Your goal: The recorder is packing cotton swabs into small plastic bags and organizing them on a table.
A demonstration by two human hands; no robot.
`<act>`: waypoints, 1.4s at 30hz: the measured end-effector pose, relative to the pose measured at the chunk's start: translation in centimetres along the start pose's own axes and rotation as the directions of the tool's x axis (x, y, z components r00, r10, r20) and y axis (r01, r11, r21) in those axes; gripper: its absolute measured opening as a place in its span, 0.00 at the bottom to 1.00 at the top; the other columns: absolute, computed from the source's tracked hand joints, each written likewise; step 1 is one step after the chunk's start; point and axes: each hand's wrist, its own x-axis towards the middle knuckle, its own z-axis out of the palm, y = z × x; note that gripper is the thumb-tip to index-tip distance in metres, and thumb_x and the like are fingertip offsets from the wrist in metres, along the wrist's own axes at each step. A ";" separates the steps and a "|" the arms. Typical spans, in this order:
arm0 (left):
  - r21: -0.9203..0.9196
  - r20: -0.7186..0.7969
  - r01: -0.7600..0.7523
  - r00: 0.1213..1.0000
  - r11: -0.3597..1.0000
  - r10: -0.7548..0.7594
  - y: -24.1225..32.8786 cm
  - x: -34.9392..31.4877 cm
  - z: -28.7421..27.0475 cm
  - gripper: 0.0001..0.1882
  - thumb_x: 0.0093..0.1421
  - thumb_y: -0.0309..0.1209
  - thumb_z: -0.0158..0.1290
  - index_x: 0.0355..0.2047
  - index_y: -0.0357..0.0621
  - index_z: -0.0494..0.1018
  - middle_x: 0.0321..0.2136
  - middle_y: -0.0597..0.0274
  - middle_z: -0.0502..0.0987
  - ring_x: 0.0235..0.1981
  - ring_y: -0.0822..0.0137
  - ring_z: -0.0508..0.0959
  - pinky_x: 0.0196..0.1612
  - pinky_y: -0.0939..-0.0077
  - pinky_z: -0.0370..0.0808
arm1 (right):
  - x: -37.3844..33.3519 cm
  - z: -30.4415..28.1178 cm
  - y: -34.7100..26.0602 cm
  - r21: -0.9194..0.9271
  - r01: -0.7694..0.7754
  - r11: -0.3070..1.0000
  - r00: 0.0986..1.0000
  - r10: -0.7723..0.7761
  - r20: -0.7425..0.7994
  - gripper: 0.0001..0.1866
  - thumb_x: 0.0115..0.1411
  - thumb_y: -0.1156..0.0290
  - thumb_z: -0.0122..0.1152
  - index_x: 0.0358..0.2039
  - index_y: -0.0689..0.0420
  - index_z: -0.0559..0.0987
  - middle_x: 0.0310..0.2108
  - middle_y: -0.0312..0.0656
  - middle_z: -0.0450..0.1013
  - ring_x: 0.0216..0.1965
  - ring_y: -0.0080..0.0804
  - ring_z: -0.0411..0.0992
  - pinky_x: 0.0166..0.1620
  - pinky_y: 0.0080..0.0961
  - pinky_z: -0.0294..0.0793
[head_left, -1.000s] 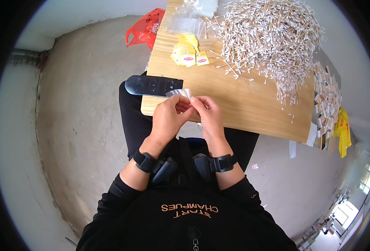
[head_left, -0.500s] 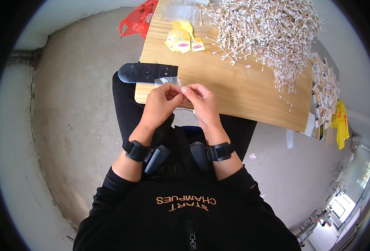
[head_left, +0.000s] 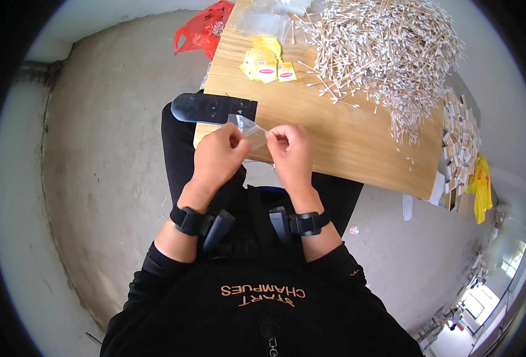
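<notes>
Over the near left edge of the wooden table [head_left: 346, 137], a small clear plastic bag [head_left: 248, 126] is stretched between my two hands. My left hand [head_left: 218, 153] is closed on one side of it, fingers curled in. Thumb and fingertips of my right hand [head_left: 292, 153] pinch the opposite edge. Just beyond the hands lies a dark, round-ended strip [head_left: 212, 108] that juts past the table's left side. Yellow printed cards [head_left: 263, 62] are spread in a small stack farther back. A big heap of cotton swabs [head_left: 388, 44] covers the far right of the table.
More clear bags [head_left: 263, 24] lie at the far left of the table. A red plastic bag [head_left: 200, 31] sits beyond its left side. Many small bundled packs [head_left: 460, 137] are piled past the right edge, beside a yellow bag [head_left: 481, 187]. Loose swabs stray from the heap.
My hands have drawn apart, the left one toward the left and slightly nearer me. More of the clear bag now shows between them. The whole view has shifted a little.
</notes>
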 end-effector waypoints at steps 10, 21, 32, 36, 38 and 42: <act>0.215 0.035 -0.401 0.915 0.891 0.403 2.0 -1.5 -0.6 0.11 0.46 0.29 0.56 0.28 0.39 0.68 0.29 0.53 0.73 0.29 0.55 0.74 0.32 0.67 0.71 | -0.7 0.4 1.2 0.334 -0.501 0.798 0.835 0.345 0.428 0.08 0.54 0.71 0.60 0.31 0.62 0.74 0.20 0.36 0.71 0.21 0.19 0.67 0.26 0.20 0.68; 0.112 0.291 -0.499 0.843 0.859 0.452 -0.5 -1.6 -2.0 0.37 0.35 0.25 0.64 0.50 0.42 0.64 0.48 0.52 0.67 0.53 0.51 0.64 0.55 0.64 0.63 | -1.2 0.6 0.2 0.313 -0.566 0.763 0.720 0.272 0.638 0.03 0.55 0.79 0.51 0.27 0.64 0.74 0.22 0.36 0.71 0.22 0.20 0.68 0.27 0.18 0.69; 0.071 0.195 -0.458 0.878 0.886 0.437 0.5 -2.6 -1.4 0.32 0.38 0.25 0.62 0.47 0.44 0.67 0.38 0.54 0.70 0.42 0.51 0.70 0.47 0.64 0.67 | -1.7 -0.1 0.3 0.308 -0.501 0.808 0.774 0.260 0.577 0.07 0.55 0.75 0.54 0.33 0.65 0.75 0.24 0.35 0.71 0.26 0.18 0.68 0.30 0.17 0.69; 0.056 0.130 -0.450 0.889 0.892 0.440 0.3 -2.2 -1.4 0.30 0.38 0.26 0.61 0.46 0.44 0.68 0.39 0.54 0.71 0.42 0.52 0.70 0.47 0.64 0.66 | -1.5 -0.6 -0.3 0.476 -0.517 0.711 0.791 0.185 0.583 0.12 0.57 0.72 0.55 0.40 0.65 0.73 0.28 0.35 0.70 0.30 0.18 0.68 0.32 0.16 0.69; 0.047 0.109 -0.446 0.892 0.894 0.439 0.4 -2.1 -1.7 0.29 0.39 0.26 0.61 0.45 0.43 0.68 0.39 0.54 0.71 0.43 0.52 0.70 0.47 0.65 0.67 | -1.3 -0.8 -0.7 0.489 -0.505 0.711 0.796 0.164 0.583 0.17 0.58 0.71 0.56 0.45 0.66 0.69 0.32 0.36 0.69 0.33 0.18 0.68 0.34 0.15 0.69; 0.058 0.140 -0.422 0.901 0.905 0.411 0.5 -1.8 -2.6 0.33 0.39 0.25 0.62 0.49 0.44 0.66 0.42 0.54 0.71 0.45 0.52 0.70 0.49 0.66 0.67 | -1.2 -0.2 -1.1 0.483 -0.426 0.765 0.819 0.099 0.565 0.19 0.57 0.71 0.56 0.47 0.65 0.68 0.31 0.36 0.69 0.34 0.17 0.68 0.35 0.14 0.69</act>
